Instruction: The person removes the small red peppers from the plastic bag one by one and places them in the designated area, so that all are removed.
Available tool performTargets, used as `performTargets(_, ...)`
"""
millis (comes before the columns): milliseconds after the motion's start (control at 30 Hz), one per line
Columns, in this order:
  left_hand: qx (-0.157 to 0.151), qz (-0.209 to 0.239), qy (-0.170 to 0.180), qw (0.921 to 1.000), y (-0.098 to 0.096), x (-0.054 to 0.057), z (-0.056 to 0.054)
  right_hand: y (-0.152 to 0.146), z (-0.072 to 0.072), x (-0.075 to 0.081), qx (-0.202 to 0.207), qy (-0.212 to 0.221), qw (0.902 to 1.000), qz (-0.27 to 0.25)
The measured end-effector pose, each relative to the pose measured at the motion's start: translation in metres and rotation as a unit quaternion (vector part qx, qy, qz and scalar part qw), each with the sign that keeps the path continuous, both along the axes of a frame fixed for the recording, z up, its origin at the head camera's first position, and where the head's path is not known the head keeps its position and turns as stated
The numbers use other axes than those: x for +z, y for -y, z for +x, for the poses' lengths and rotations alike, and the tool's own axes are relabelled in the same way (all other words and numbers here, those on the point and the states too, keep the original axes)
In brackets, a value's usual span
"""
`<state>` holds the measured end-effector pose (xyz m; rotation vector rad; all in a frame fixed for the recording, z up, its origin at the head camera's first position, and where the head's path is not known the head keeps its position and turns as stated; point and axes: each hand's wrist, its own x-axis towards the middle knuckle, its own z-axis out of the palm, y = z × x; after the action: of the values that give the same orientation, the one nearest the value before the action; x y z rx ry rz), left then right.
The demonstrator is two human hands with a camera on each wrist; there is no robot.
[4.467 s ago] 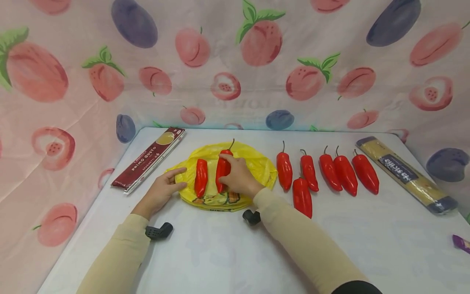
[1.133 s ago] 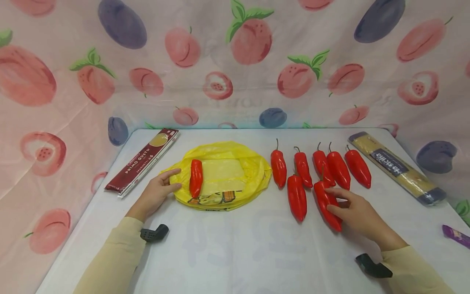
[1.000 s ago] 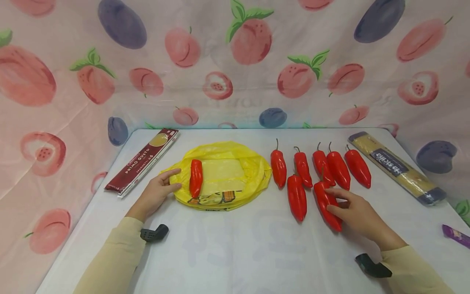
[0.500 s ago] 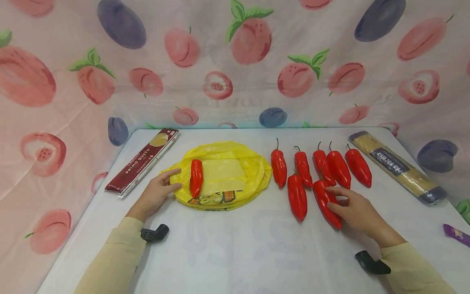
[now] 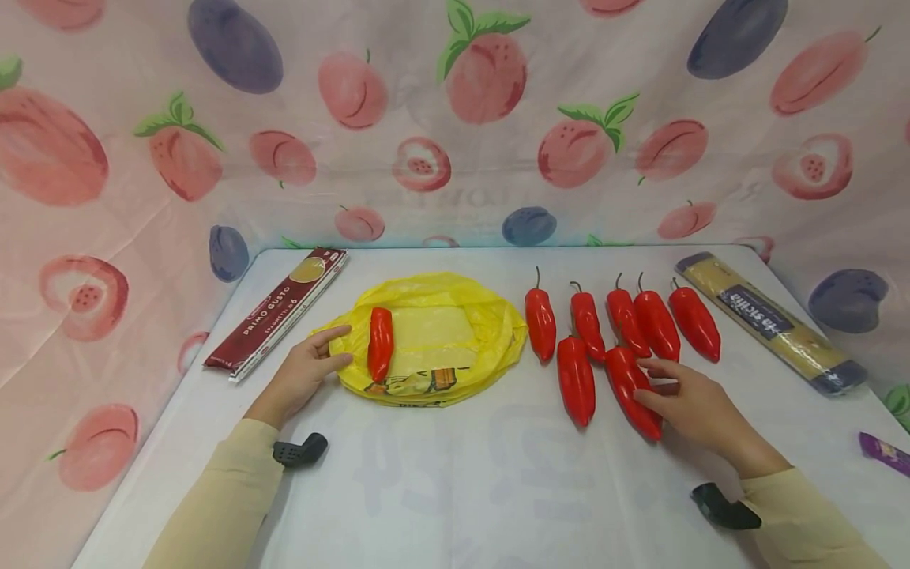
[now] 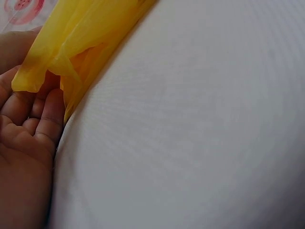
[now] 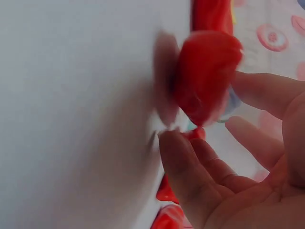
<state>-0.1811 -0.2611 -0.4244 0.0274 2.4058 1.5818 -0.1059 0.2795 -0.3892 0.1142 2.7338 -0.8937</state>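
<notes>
In the head view, the left hand (image 5: 302, 375) rests at the left edge of a yellow plastic bag (image 5: 490, 340), thumb and forefinger apart. Its loosely bent fingers lie beneath the bag's edge in the left wrist view. One red pepper (image 5: 380, 345) lies on the bag's left part. Right of the bag, the right hand (image 5: 700, 407) is beside another red pepper (image 5: 631, 393) lying on the table. A fingertip reaches that pepper's side in the right wrist view, while the other fingers stand spread and apart from it. Several more peppers (image 5: 577, 382) lie close by.
A dark red spaghetti packet (image 5: 280, 312) lies at the back left. Another pasta packet (image 5: 768, 320), clear with dark blue ends, lies at the back right. A small purple wrapper (image 5: 885, 453) is by the right edge. A fruit-print cloth (image 5: 490, 158) hangs behind the white table (image 5: 455, 490).
Since the oldest frame, the right hand has carried a pepper off the bag to the table on the right. Lately its fingers have eased slightly away from it. The left hand stays in place.
</notes>
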Motion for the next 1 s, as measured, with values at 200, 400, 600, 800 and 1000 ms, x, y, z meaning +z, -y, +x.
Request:
performTargets(200,-0.002,-0.005,-0.003,1.0,0.0,0.001,0.0,-0.001,-0.001,0.012,0.006,-0.023,0.9997,0.005)
performTargets(400,-0.004,-0.011,-0.004,0.9999,0.0,0.0,0.0,0.013,-0.003,0.027,0.034,-0.08,0.9962,-0.007)
performTargets(600,-0.006,-0.011,-0.004,0.9999,0.0,0.0,-0.001,0.042,-0.01,0.042,0.066,-0.111,0.9915,-0.014)
performTargets(800,-0.009,-0.012,-0.005,0.9999,0.0,0.0,-0.001,0.078,-0.024,0.052,0.109,-0.122,0.9864,-0.015)
performTargets(1000,-0.006,-0.003,-0.004,1.0,0.001,-0.001,0.0,0.12,-0.041,0.054,0.146,-0.131,0.98,-0.034)
